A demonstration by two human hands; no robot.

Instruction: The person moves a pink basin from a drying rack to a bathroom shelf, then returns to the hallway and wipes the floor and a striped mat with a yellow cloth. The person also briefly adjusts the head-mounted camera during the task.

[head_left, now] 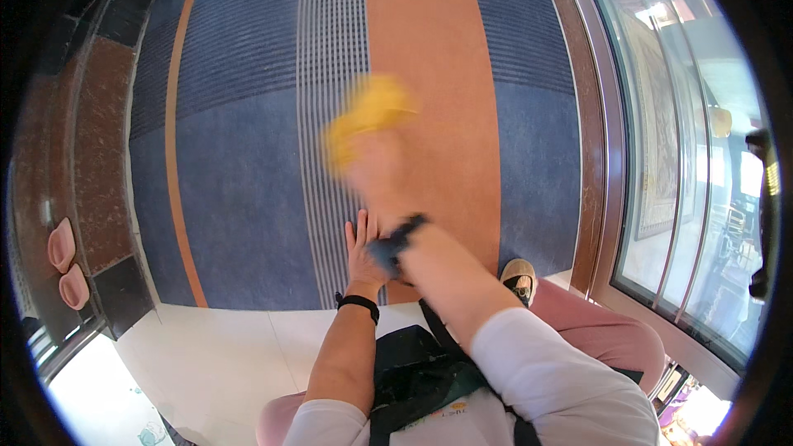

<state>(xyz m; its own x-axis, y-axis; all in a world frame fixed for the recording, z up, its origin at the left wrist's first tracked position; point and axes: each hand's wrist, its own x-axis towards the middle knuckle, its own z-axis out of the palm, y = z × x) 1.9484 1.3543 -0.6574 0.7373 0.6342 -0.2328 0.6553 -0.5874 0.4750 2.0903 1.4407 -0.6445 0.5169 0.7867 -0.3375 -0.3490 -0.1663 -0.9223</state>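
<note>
A blue, orange and striped floor mat (241, 198) spreads before me. My right hand (375, 164), blurred by motion and wearing a dark watch (393, 244) at the wrist, holds a yellow cloth (375, 105) over the border between the grey-striped band and the orange band. Whether the cloth touches the mat cannot be told. My left hand (364, 257) rests palm down on the striped band near the mat's lower edge, its fingers pointing away from me; a black band (359, 305) circles that wrist. The right forearm crosses just in front of the left hand's fingers.
A glazed door (669, 155) with metal bars stands along the right. Pink slippers (62, 244) lie at the left by dark red stone trim (105, 161). Pale floor tiles (217, 353) border the mat's near edge. My shoe (519, 277) is at the mat's lower right.
</note>
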